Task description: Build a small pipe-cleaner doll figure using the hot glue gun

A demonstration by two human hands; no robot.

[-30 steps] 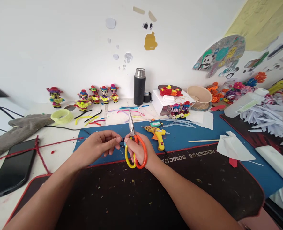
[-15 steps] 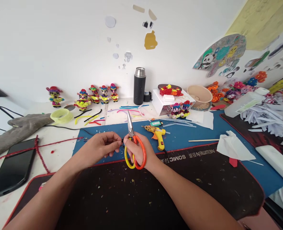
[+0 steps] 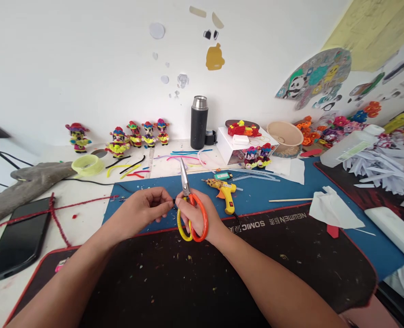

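My right hand (image 3: 202,212) is closed around a pair of scissors (image 3: 185,182) with one orange and one yellow handle loop. The blades point up and away from me and look closed together. My left hand (image 3: 150,205) sits just left of it, thumb and forefinger pinching a short black piece of pipe cleaner (image 3: 174,202). The right thumb and fingertip meet the other end of that piece, so both hands touch it; most of it is hidden by fingers. Right of the hands lies a yellow hot glue gun (image 3: 226,196).
Pipe cleaner figures (image 3: 119,142) line the wall. Cut pipe cleaners (image 3: 133,166) lie before them, near a black thermos (image 3: 199,123) and a white box (image 3: 236,150). A phone (image 3: 24,241) rests at left; a tissue (image 3: 334,209) and wooden stick (image 3: 288,200) at right. A dark mat (image 3: 188,282) lies beneath my arms.
Very little differs. The scissors and right hand have shifted very slightly left; both hands keep their grip on the short black piece.
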